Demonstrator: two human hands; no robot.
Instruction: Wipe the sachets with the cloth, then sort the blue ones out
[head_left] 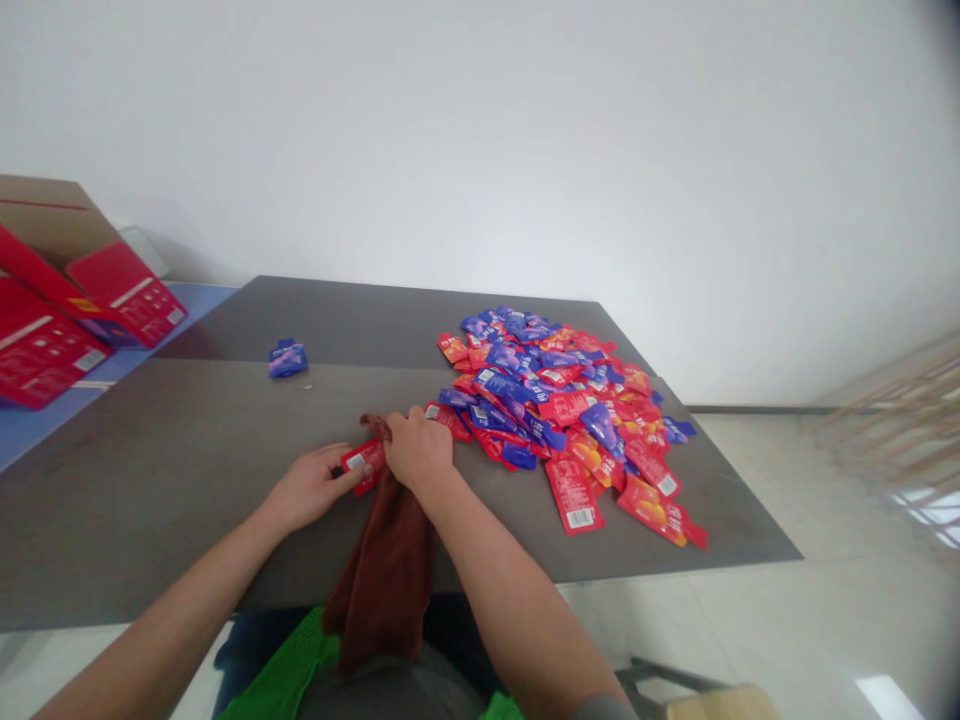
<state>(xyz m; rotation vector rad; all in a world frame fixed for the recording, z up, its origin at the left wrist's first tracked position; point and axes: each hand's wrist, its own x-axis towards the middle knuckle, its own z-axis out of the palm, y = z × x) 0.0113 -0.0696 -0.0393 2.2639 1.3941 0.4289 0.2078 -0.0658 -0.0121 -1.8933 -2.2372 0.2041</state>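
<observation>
Near the front of the dark table, my left hand (309, 487) pinches the left end of a red snack packet (364, 464). Bunched in my right hand (418, 447) is a brown cloth (390, 570), pressed against the packet's right end. The cloth hangs down over the table edge onto my lap. My right fingertips are partly hidden by the cloth. Just beyond my right hand lies another red packet (450, 420), at the near left edge of a large heap of red and purple packets (547, 390).
A small purple packet pile (287, 358) lies at the back left of the table (187, 440). Open red cardboard boxes (127, 290) stand on a blue surface at far left. Behind the table is a white wall (480, 150). A wooden stool (724, 703) shows at lower right.
</observation>
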